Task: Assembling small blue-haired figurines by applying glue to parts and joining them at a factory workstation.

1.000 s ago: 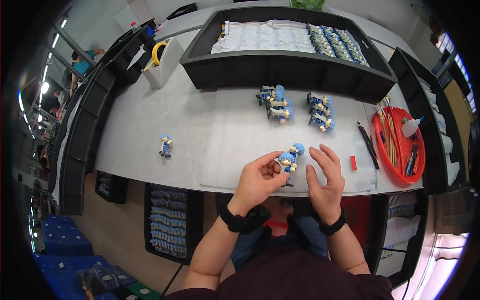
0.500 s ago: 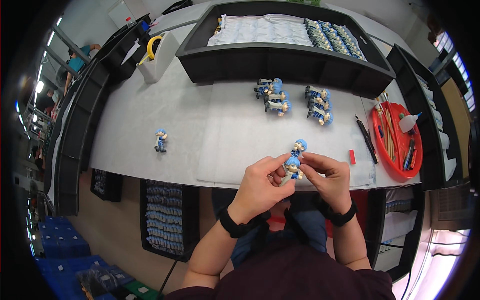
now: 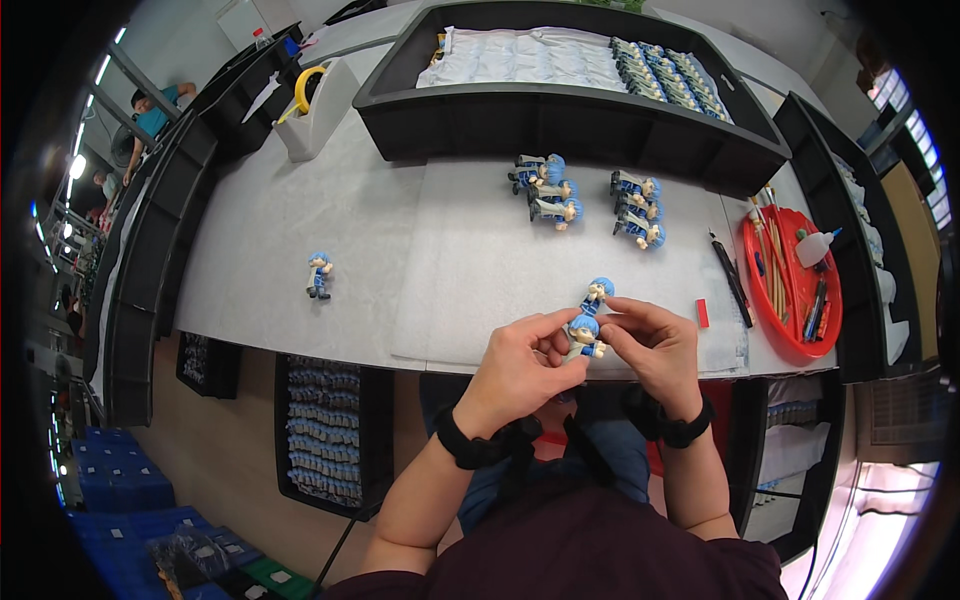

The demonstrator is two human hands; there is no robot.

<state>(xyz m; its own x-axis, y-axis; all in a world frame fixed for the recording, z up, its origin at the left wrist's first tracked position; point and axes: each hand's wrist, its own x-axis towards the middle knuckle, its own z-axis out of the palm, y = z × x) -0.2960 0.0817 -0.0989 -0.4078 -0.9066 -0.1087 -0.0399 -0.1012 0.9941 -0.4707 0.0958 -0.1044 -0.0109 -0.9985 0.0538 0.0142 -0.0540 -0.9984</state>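
A small figurine with light blue hair [image 3: 584, 329] is held upright between my two hands, near the front edge of the table. My left hand [image 3: 520, 368] pinches it from the left, thumb low by the body and fingers bent behind. My right hand [image 3: 662, 352] grips its right side around the head and arm with thumb and fingertips. Just beyond lies another blue-haired figurine [image 3: 598, 293], close to my right fingertips; its lower part is hidden. Farther off, several like figurines lie in two clusters, one left [image 3: 553, 190] and one right [image 3: 638, 210].
A lone figurine [image 3: 319, 275] lies at left. A black crate [image 3: 570, 125] with figurines and white padding spans the back. Right are a red tray [image 3: 838, 318] of brushes and pens, a black pen-like tool [image 3: 732, 277] and a red block [image 3: 702, 313]. A tape holder [image 3: 325, 125] stands back left.
The whole view has shifted slightly. Both hands keep their grip on the figurine, which looks tipped back a little, its face showing more.
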